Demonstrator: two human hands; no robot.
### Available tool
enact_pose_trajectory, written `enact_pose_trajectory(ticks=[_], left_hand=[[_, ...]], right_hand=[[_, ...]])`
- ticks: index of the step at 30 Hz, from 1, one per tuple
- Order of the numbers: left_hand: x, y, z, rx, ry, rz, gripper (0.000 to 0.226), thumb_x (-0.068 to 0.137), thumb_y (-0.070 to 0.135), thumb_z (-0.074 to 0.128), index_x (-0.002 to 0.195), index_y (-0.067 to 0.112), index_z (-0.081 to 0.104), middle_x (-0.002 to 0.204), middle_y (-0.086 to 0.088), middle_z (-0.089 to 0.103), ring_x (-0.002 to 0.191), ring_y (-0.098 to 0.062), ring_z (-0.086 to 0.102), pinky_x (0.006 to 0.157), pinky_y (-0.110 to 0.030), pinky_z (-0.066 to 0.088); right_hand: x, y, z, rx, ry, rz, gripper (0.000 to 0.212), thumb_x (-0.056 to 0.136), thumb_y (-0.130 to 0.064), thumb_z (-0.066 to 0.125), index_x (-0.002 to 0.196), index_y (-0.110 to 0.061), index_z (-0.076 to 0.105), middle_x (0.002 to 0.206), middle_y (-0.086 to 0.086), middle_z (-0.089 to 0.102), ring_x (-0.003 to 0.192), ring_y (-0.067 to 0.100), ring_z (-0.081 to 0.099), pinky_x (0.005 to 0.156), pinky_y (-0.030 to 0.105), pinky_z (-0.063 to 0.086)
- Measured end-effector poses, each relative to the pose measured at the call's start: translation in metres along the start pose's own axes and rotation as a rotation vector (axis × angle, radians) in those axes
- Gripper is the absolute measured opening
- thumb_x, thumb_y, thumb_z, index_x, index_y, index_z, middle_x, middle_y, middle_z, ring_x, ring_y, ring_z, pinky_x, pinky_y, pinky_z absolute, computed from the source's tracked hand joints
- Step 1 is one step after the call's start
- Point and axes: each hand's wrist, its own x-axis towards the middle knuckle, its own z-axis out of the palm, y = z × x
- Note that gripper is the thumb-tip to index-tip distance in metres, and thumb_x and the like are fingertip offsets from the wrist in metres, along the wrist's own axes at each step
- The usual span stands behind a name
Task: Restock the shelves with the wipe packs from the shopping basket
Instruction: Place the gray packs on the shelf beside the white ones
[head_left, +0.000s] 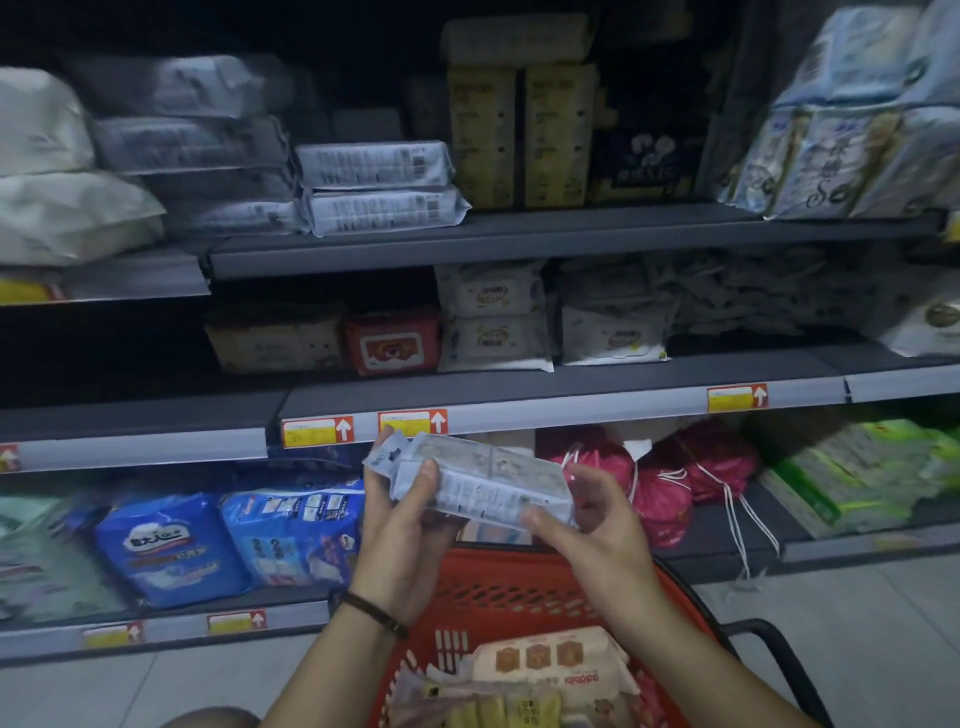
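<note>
A pale blue-white wipe pack (483, 480) is held level in front of the shelves, above the red shopping basket (498, 582). My left hand (400, 525) grips its left end, thumb on top. My right hand (597, 525) holds its right end, thumb against the front edge and fingers behind. Inside the basket lie more packs, a cream one with brown squares (550, 670) on top. Matching white packs (376, 189) are stacked on the upper shelf.
The middle shelf (519, 400) carries white wipe packs (493, 317), a red pack (392, 340) and a dark gap at the left. The bottom shelf holds blue packages (171, 545), pink drawstring bags (670, 483) and green packs (857, 473). A black basket handle (779, 654) juts right.
</note>
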Motion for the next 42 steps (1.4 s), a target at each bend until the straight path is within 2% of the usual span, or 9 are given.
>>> enact_pose_trajectory(ticks=[4,9,13,17,23,29,36,39,42], left_hand=[[-0.009,0.012,0.003,-0.006,-0.010,0.033,0.058,0.090,0.013,0.066,0.140,0.037,0.054,0.132,-0.013,0.068,0.115,-0.030,0.071,0.086,-0.048,0.063],[-0.012,0.052,0.008,0.277,-0.123,0.149,0.061,0.090,0.023,0.067,0.143,0.050,0.053,0.135,0.009,0.070,0.118,-0.026,0.072,0.097,-0.054,0.059],[0.010,0.114,0.015,0.680,-0.195,0.253,0.073,0.091,0.044,0.067,0.149,0.058,0.025,0.139,0.021,0.064,0.118,0.009,0.063,0.101,-0.023,0.054],[0.048,0.190,0.036,0.887,-0.082,0.546,0.061,0.098,0.038,0.067,0.150,0.041,0.035,0.132,0.026,0.058,0.116,0.020,0.055,0.091,-0.002,0.045],[0.127,0.262,0.069,1.044,0.238,0.961,0.032,0.090,0.035,0.080,0.109,0.025,0.056,0.107,0.004,0.055,0.089,-0.009,0.056,0.081,-0.035,0.056],[0.181,0.271,0.072,1.248,0.148,0.880,0.059,0.094,0.008,0.069,0.145,0.030,0.049,0.120,-0.004,0.064,0.103,-0.022,0.066,0.096,-0.037,0.056],[0.194,0.256,0.067,1.691,0.091,0.644,0.098,0.098,0.037,0.065,0.163,0.044,-0.008,0.167,-0.002,0.022,0.142,-0.039,0.037,0.109,-0.051,0.049],[0.189,0.256,0.071,1.704,0.129,0.645,0.099,0.097,0.041,0.065,0.163,0.041,-0.008,0.164,-0.004,0.023,0.139,-0.039,0.038,0.106,-0.050,0.051],[0.167,0.251,0.073,1.625,0.181,0.764,0.090,0.097,0.036,0.066,0.164,0.032,0.008,0.155,-0.004,0.027,0.131,-0.031,0.044,0.095,-0.043,0.055]], right_hand=[[-0.013,-0.008,0.012,0.143,0.024,0.000,0.054,0.086,-0.011,0.086,0.135,-0.018,0.063,0.117,0.003,0.079,0.098,0.022,0.080,0.079,0.036,0.066],[-0.010,-0.046,0.028,0.175,0.089,-0.121,0.048,0.085,0.005,0.082,0.122,-0.023,0.071,0.111,-0.007,0.081,0.100,0.016,0.079,0.076,0.021,0.063],[0.021,-0.122,0.041,0.068,0.086,-0.292,0.039,0.088,-0.006,0.083,0.116,-0.030,0.072,0.107,-0.012,0.081,0.099,0.011,0.078,0.081,0.023,0.062],[0.060,-0.210,0.065,-0.128,0.080,-0.504,0.045,0.091,-0.029,0.082,0.133,-0.036,0.068,0.116,-0.019,0.075,0.104,-0.001,0.070,0.085,0.027,0.059],[0.131,-0.298,0.112,-0.201,0.182,-0.703,0.044,0.098,-0.025,0.074,0.141,-0.030,0.064,0.119,-0.014,0.073,0.108,0.006,0.068,0.091,0.029,0.057],[0.205,-0.329,0.140,-0.424,0.154,-0.444,0.056,0.100,-0.039,0.071,0.151,-0.019,0.055,0.142,0.004,0.065,0.125,0.029,0.066,0.102,0.045,0.058],[0.236,-0.330,0.141,-0.644,0.060,-0.211,0.044,0.112,-0.027,0.046,0.148,-0.004,0.054,0.146,0.019,0.059,0.114,0.034,0.062,0.083,0.028,0.042],[0.233,-0.329,0.133,-0.684,0.017,-0.219,0.046,0.114,-0.032,0.038,0.149,-0.004,0.050,0.147,0.018,0.056,0.120,0.034,0.059,0.085,0.030,0.041],[0.213,-0.319,0.114,-0.662,0.082,-0.327,0.042,0.113,-0.035,0.041,0.145,-0.010,0.050,0.126,0.012,0.065,0.086,0.018,0.059,0.072,0.030,0.044]])
